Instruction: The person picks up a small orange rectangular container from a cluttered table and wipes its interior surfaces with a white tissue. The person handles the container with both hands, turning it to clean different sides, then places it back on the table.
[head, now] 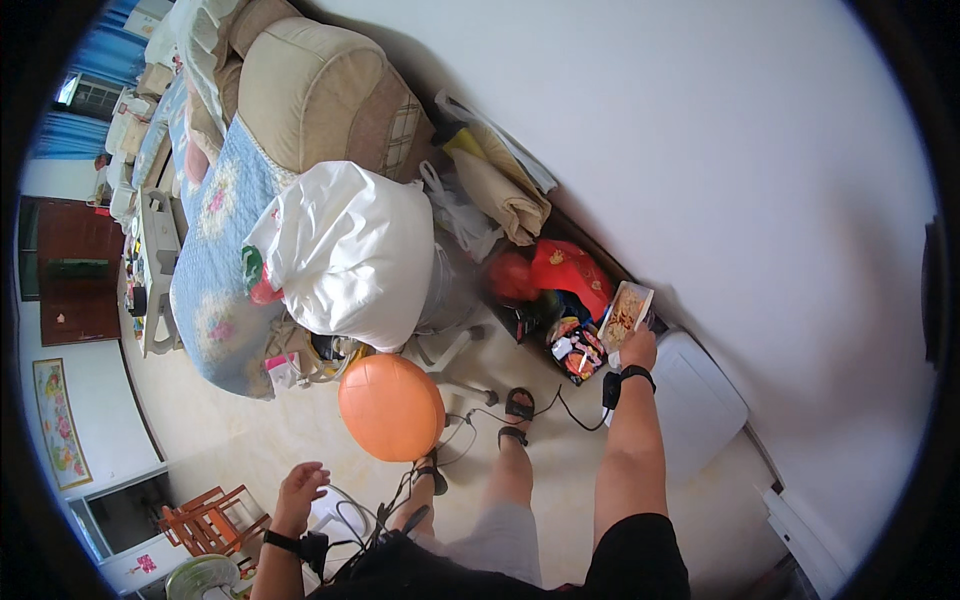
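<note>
My right hand (637, 346) grips the near end of a clear-fronted package (626, 309) with pale brown contents, close to the wall. Just left of it sits a dark packet with colourful printing (577, 351). Beyond that lie a red bag (574, 274) and other bagged things on the floor along the wall. On the lower left, my left hand (302, 486) hangs in the air with its fingers loosely bent and holds nothing. An orange round stool seat (391, 409) stands ahead of my left hand, apart from it.
A stuffed white bag (352, 255) stands before a beige sofa (315, 90) with a blue floral cover (217, 262). White plastic bin (690, 405) sits by the wall at right. Black cables (577, 416) trail near my feet. Wooden folding chair (214, 521) and green fan (201, 577) are lower left.
</note>
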`<state>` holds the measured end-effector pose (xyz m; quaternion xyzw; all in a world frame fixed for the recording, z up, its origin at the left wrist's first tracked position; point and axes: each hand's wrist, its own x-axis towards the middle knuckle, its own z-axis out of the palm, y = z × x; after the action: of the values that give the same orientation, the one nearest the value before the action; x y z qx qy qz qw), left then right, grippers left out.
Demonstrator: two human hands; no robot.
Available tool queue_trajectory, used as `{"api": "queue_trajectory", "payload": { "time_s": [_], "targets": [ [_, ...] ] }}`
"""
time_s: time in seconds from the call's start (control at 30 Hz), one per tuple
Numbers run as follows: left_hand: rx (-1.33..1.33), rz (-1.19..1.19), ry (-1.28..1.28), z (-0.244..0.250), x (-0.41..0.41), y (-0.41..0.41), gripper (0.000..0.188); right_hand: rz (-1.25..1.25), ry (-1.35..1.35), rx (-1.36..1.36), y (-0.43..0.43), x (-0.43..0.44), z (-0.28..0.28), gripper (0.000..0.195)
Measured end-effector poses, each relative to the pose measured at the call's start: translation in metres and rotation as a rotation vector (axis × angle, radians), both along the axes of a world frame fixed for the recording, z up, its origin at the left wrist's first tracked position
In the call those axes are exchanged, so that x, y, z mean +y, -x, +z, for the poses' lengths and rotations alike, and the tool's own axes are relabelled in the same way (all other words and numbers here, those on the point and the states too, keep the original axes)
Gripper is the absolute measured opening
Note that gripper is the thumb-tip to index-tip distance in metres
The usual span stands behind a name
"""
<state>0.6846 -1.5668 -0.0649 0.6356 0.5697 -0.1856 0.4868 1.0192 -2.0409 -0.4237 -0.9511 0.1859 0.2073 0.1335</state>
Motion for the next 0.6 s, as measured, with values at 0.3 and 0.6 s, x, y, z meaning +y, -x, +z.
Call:
{"api": "queue_trajectory", "payload": {
  "time_s": [0.3,0.6],
  "targets": [
    [0.124,-0.004,0.022,-0.032,-0.015,-0.013,0.031,0.044,-0.125,-0.046,-0.022,0.041,-0.069,0.026],
    [0.111,-0.091,0.054,-0.047,-0.022,-0.029,0.030,-0.080,-0.218,-0.208,-0.011,-0.008,-0.092,0.019]
  ]
}}
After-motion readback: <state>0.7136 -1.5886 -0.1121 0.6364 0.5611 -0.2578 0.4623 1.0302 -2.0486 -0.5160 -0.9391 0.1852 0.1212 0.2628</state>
